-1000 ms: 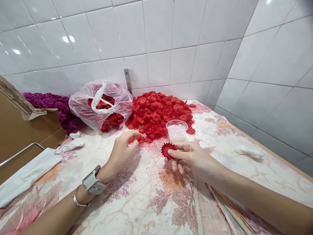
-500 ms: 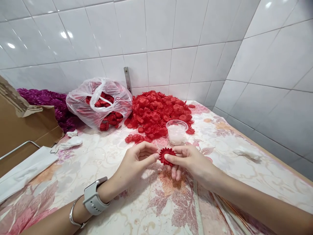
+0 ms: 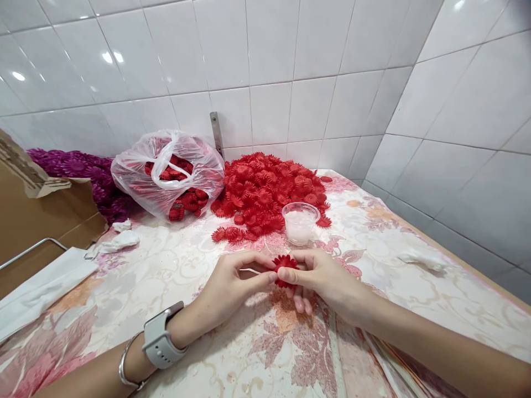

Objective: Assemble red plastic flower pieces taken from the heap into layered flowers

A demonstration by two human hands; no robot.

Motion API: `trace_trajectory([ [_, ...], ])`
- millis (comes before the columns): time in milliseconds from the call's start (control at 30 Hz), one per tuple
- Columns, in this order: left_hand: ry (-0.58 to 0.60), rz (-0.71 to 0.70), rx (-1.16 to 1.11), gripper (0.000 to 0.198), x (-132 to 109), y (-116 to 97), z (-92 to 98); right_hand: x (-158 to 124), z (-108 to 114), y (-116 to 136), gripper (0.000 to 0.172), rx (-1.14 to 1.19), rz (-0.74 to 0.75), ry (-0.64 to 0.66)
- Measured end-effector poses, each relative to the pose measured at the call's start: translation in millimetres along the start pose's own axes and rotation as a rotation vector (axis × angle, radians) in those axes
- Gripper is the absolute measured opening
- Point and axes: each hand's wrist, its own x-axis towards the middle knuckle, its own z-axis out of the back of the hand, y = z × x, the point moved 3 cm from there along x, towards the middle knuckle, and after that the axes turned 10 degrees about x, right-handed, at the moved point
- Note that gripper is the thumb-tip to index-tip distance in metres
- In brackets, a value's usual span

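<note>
A small red flower (image 3: 284,264) with pointed petals is held between my two hands, over the patterned tablecloth. My right hand (image 3: 321,276) pinches it from the right, thumb across its front and the lower fingers curled beneath. On the other side, the thumb and fingertips of my left hand (image 3: 238,276) close on its left edge. Just beyond the hands stands a clear plastic cup (image 3: 299,225) with whitish contents. Behind that cup lies a large heap of red flowers (image 3: 265,190).
A tied clear plastic bag (image 3: 166,177) of red flowers sits left of the heap. Purple flowers (image 3: 78,168) and a brown cardboard box (image 3: 50,210) are at the far left. Crumpled white tissue (image 3: 120,241) lies near the box, more tissue (image 3: 423,257) at right. Tiled walls stand behind.
My left fingertips have moved right onto the flower's edge. The flower has tilted and sits slightly lower, and my right hand's lower fingers have shifted slightly down.
</note>
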Motion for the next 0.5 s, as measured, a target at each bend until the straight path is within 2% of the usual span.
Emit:
trace_trajectory([
  [67, -0.048, -0.035, 0.112, 0.011, 0, -1, 1.7, 1, 0, 0, 0.034, -0.005, -0.003, 0.011],
  [133, -0.057, 0.005, 0.096, 0.013, 0, 1, 1.9, 1, -1, 1, 0.031, -0.009, -0.006, 0.026],
  [267, 0.066, 0.247, -0.376, 0.011, 3, 9, -3.2, -1, -3, 7, 0.026, -0.001, -0.036, 0.048],
  [333, 0.13, 0.302, -0.52, 0.01, 4, 10, -5.7, -2, -4, 9, 0.023, 0.009, -0.062, 0.037],
  [400, 0.151, 0.275, -0.5, 0.011, 4, 9, -6.6, -4, -5, 8, 0.017, -0.012, -0.076, 0.007],
  [500, 0.148, 0.176, -0.345, 0.023, 0, 7, -8.4, -5, -5, 5, 0.01, -0.114, -0.067, -0.036],
])
